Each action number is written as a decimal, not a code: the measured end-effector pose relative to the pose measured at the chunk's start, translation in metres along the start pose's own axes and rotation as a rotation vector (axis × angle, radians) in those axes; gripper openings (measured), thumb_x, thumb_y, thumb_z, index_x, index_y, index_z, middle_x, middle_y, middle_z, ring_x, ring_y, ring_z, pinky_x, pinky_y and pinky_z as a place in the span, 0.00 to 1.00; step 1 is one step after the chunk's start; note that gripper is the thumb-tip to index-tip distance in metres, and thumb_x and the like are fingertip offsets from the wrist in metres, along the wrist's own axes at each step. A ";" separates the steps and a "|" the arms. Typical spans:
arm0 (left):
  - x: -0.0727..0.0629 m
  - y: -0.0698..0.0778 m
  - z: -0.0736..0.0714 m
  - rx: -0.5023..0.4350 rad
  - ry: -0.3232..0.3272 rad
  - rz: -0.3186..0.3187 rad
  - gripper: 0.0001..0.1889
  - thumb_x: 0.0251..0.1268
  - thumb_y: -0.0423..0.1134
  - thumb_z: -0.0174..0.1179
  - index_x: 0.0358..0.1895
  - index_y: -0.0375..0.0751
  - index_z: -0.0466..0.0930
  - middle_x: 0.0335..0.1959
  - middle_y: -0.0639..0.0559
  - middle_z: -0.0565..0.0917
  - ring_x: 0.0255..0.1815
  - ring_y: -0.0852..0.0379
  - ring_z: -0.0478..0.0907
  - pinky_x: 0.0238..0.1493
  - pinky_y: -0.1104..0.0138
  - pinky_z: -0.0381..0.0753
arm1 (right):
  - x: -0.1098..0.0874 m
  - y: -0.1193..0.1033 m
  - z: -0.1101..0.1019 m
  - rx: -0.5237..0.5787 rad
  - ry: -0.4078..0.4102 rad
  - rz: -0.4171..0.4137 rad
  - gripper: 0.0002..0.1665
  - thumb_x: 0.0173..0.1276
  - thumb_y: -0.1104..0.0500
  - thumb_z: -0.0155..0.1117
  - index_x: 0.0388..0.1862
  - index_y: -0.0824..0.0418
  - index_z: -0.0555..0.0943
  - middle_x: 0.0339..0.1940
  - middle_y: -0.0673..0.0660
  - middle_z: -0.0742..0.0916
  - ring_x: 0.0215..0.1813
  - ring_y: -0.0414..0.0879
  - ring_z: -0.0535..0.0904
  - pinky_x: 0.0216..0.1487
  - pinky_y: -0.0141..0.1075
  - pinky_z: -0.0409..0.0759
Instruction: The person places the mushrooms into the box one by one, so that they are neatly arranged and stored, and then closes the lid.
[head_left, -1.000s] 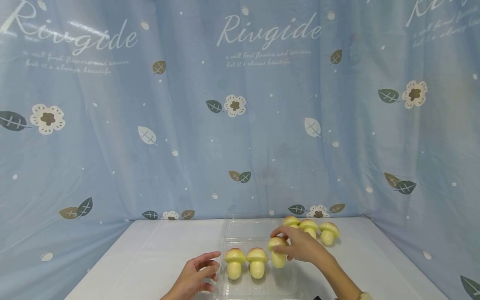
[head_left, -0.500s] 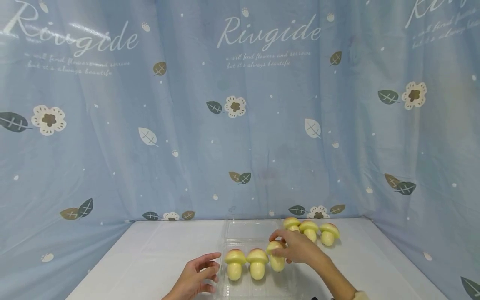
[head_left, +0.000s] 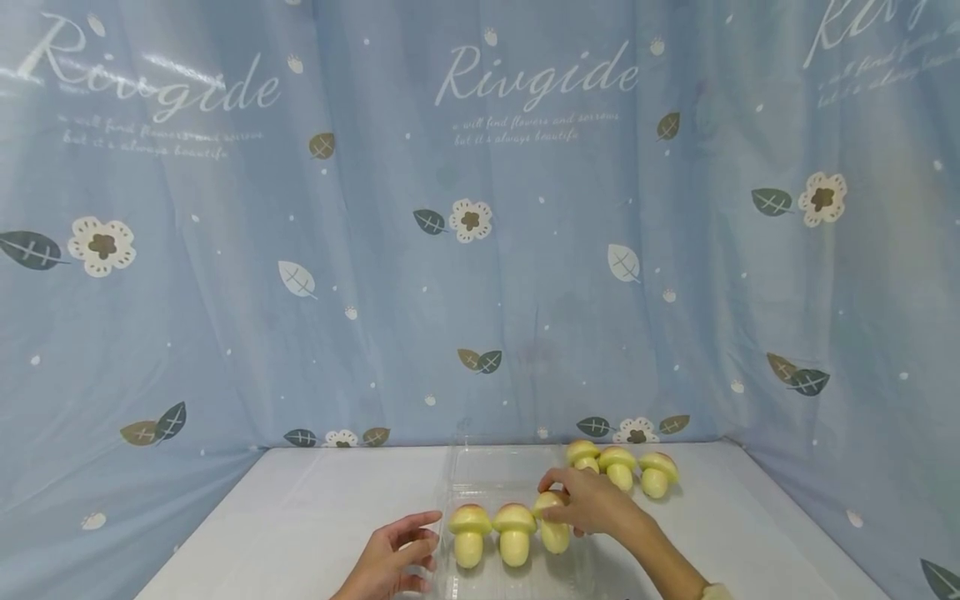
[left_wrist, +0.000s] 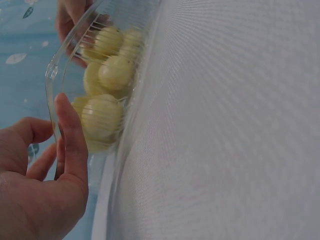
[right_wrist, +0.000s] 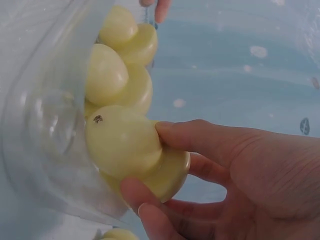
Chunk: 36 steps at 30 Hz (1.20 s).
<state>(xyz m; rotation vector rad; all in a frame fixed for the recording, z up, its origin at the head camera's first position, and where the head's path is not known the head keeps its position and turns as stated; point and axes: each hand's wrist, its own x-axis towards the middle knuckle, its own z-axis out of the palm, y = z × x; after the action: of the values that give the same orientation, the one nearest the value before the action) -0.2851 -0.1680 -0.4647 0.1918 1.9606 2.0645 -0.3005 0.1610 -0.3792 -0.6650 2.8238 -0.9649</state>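
Observation:
In the head view, my right hand (head_left: 596, 504) pinches a pale yellow toy mushroom (head_left: 556, 537) by its cap, thumb on one side and fingers on the other. That mushroom is at the right end of a row in a clear plastic container (head_left: 450, 575); its stem faces me. Two similar mushrooms, the left one (head_left: 469, 550) and the middle one (head_left: 514, 548), lie beside it with reddish cap tops. My left hand (left_wrist: 50, 190) is at the container's left side, relaxed fingers touching its rim. The right wrist view shows the held mushroom (right_wrist: 122, 142) close up, against its neighbour.
Behind the container's tray its clear lid (head_left: 502, 467) lies folded back. Three more mushrooms (head_left: 619, 468) stand on the white table (head_left: 315, 500) at the back right. A blue printed curtain (head_left: 480, 292) surrounds the table's back and sides.
My right hand has lowered the pinched mushroom slightly toward me and left, into line with the other two. The left hand stays at the container's edge. The head view has tilted up slightly.

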 end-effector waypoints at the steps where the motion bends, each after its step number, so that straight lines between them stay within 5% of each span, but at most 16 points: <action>1: 0.000 0.000 0.000 0.002 0.002 -0.002 0.29 0.68 0.43 0.62 0.69 0.36 0.69 0.43 0.51 0.78 0.34 0.58 0.81 0.31 0.67 0.86 | 0.000 0.000 0.000 -0.003 -0.002 0.003 0.18 0.65 0.53 0.70 0.51 0.58 0.80 0.24 0.52 0.79 0.18 0.47 0.78 0.18 0.34 0.72; 27: 0.000 -0.001 0.000 -0.022 -0.015 0.022 0.31 0.66 0.43 0.64 0.69 0.35 0.68 0.43 0.51 0.77 0.34 0.59 0.81 0.30 0.69 0.85 | 0.005 0.002 0.006 -0.034 0.038 -0.018 0.17 0.61 0.57 0.72 0.49 0.58 0.81 0.21 0.50 0.78 0.17 0.46 0.78 0.16 0.32 0.71; 36: 0.000 0.000 0.000 -0.017 -0.018 0.023 0.31 0.66 0.43 0.64 0.69 0.35 0.68 0.43 0.51 0.78 0.34 0.59 0.81 0.30 0.68 0.86 | 0.006 0.001 0.006 -0.029 0.041 -0.012 0.19 0.60 0.58 0.74 0.49 0.60 0.81 0.24 0.51 0.78 0.19 0.53 0.81 0.17 0.32 0.71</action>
<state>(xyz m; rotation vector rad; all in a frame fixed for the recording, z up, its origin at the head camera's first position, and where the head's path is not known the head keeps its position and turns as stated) -0.2848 -0.1679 -0.4647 0.2301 1.9384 2.0862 -0.3051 0.1561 -0.3845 -0.6738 2.8780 -0.9525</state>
